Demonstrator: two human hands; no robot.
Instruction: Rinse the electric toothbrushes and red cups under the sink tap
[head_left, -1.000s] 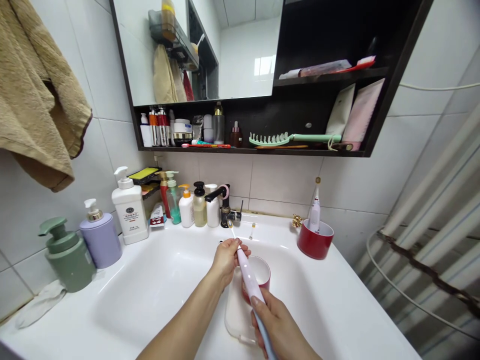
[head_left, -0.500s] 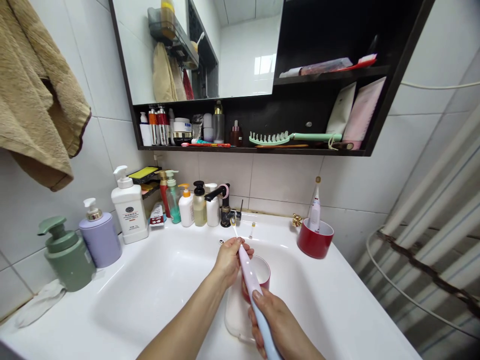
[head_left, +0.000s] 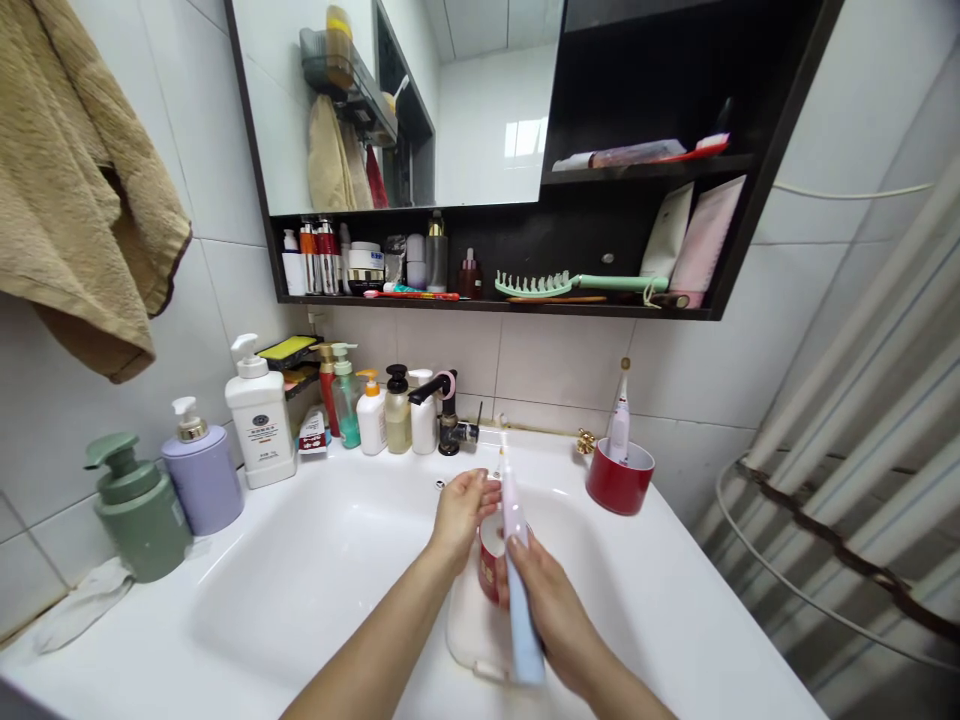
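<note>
My right hand point(head_left: 551, 595) is wrapped around an electric toothbrush point(head_left: 529, 625), pale blue below and pink above. The brush stands nearly upright over the sink, and its thin top end is blurred. Just left of the pink part is my left hand point(head_left: 463, 512), its fingers loosely bent and apart from the handle; nothing shows in them. Behind both hands, a red cup with a white inside point(head_left: 489, 575) sits in the sink, partly hidden by the right hand and brush. A whitish shallow tray point(head_left: 469, 640) lies beneath it.
The white sink point(head_left: 300, 560) has a black faucet point(head_left: 448, 425) at its back. Several pump bottles, including a purple one point(head_left: 201, 480), line the left and back rim. A red holder point(head_left: 619, 485) with another electric toothbrush point(head_left: 620, 425) stands right. A mirrored cabinet point(head_left: 480, 306) hangs above.
The toothbrush has swung more upright and its top has moved right, away from my left hand, which has let go of its neck. My right hand still grips the handle.
</note>
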